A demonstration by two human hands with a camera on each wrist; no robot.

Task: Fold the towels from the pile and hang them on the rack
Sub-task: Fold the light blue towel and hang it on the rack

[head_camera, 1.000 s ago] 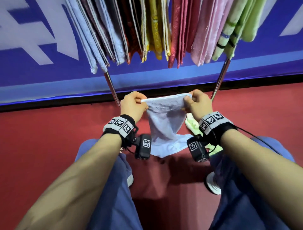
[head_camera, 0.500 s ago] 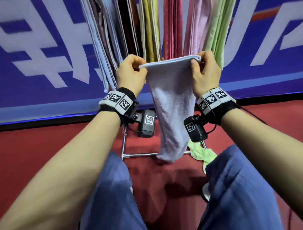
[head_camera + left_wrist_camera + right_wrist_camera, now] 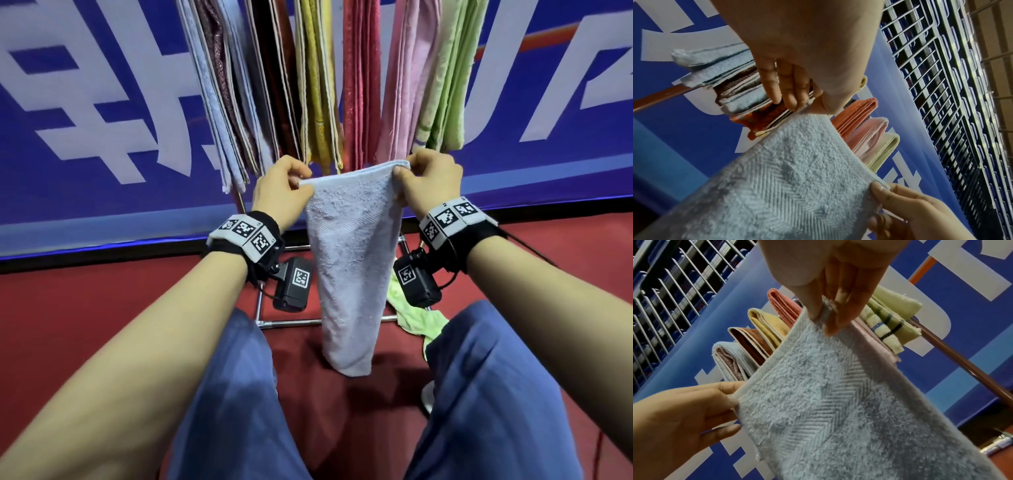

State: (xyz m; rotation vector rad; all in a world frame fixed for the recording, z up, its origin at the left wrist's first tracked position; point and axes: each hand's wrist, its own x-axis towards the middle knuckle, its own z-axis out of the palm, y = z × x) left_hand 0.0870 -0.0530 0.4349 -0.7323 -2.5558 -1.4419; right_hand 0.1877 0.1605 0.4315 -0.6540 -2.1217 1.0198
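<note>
Since a moment ago both hands have dropped slightly below the hanging towels (image 3: pixel 322 85) on the rack (image 3: pixel 291 322); the pale blue towel (image 3: pixel 352 260) hangs stretched between them, left hand (image 3: pixel 281 195) pinching its left top corner, right hand (image 3: pixel 428 181) pinching the right, a green towel (image 3: pixel 416 320) on the floor below the right wrist

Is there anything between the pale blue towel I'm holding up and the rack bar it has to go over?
Yes. The bar is packed with hanging towels, directly behind the pale blue towel pinched by left hand and right hand.
</note>
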